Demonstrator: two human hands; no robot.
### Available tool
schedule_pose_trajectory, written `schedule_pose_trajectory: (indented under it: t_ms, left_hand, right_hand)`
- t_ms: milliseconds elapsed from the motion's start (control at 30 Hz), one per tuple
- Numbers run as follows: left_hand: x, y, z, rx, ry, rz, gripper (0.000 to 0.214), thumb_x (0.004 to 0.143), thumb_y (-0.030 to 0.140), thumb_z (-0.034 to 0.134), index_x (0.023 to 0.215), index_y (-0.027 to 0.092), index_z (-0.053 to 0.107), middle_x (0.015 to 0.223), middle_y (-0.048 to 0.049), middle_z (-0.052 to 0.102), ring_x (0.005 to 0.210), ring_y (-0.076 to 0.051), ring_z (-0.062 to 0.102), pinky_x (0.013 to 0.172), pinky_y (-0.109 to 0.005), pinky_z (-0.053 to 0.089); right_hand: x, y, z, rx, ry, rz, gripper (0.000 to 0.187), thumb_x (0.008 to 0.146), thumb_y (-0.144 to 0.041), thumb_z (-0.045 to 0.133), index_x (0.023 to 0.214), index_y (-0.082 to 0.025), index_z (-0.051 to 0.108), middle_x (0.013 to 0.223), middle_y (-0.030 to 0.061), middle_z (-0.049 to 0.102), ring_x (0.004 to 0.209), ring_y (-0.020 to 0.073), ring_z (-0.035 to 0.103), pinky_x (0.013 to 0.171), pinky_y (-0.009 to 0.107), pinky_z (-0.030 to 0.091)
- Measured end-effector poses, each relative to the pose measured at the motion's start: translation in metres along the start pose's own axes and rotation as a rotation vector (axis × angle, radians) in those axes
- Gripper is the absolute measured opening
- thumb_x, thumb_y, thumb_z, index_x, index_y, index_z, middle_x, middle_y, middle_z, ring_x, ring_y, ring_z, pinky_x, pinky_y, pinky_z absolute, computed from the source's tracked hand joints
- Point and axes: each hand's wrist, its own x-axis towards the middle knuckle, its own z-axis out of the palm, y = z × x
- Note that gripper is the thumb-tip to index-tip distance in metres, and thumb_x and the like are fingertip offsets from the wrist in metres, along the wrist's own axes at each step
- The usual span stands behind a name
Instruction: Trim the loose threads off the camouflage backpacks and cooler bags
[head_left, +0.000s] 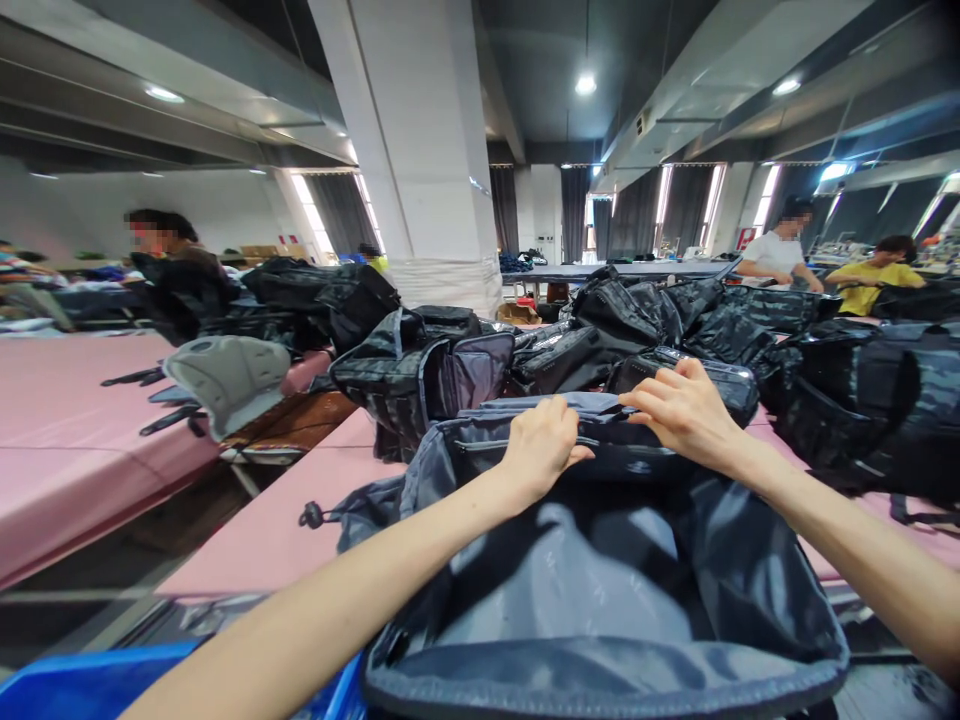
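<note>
Open grey backpack (600, 600) near centre on pink tabletop (285, 520), mouth facing camera. Black backpacks (750, 330) piled far behind. Left hand (541, 445) grip pinched on its far rim; right hand (679, 405) grip curled closed over same rim.

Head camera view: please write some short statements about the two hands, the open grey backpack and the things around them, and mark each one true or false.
1. The left hand and the right hand both grip the far rim of the grey fabric backpack. True.
2. The backpack is zipped shut. False: it gapes open and its smooth lining shows.
3. The long table at the left has a pink cover. True.
4. The piled bags beyond the hands are bright red. False: they are black and glossy.
5. A blue plastic bin shows at the lower left edge. True.
</note>
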Motion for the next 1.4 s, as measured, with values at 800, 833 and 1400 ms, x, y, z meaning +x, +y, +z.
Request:
schedule_pose_trajectory:
  t_ms: [800, 833, 1400]
  left_hand:
    - [-0.01, -0.032, 0.008, -0.371, 0.264, 0.299, 0.017, 0.087, 0.016, 0.044, 0.09, 0.017, 0.061, 0.085, -0.0058, 0.06, 0.081, -0.015, 0.053, 0.072, -0.028, 0.045]
    - [-0.013, -0.034, 0.01, -0.289, 0.269, 0.381, 0.019, 0.088, 0.015, 0.041, 0.091, 0.017, 0.06, 0.084, -0.006, 0.06, 0.079, -0.015, 0.053, 0.071, -0.028, 0.045]
    - [-0.007, -0.007, 0.002, 0.079, 0.104, 0.412, 0.023, 0.089, 0.011, 0.035, 0.082, 0.014, 0.057, 0.077, -0.0032, 0.056, 0.068, -0.013, 0.051, 0.052, -0.022, 0.037]
  right_hand:
    - [-0.017, -0.023, 0.007, 0.153, -0.141, 0.097, 0.029, 0.08, -0.014, 0.052, 0.108, -0.023, 0.055, 0.084, 0.0013, 0.06, 0.063, 0.0126, 0.048, 0.061, 0.026, 0.029]
    - [-0.017, -0.026, 0.009, 0.134, -0.133, 0.058, 0.029, 0.079, -0.009, 0.049, 0.103, -0.023, 0.058, 0.081, 0.0008, 0.059, 0.059, 0.0116, 0.045, 0.06, 0.026, 0.028]
    - [-0.031, -0.028, 0.027, -0.016, 0.275, -0.286, 0.017, 0.087, -0.013, 0.045, 0.081, -0.018, 0.06, 0.06, -0.0027, 0.051, 0.053, 0.0079, 0.041, 0.055, 0.026, 0.029]
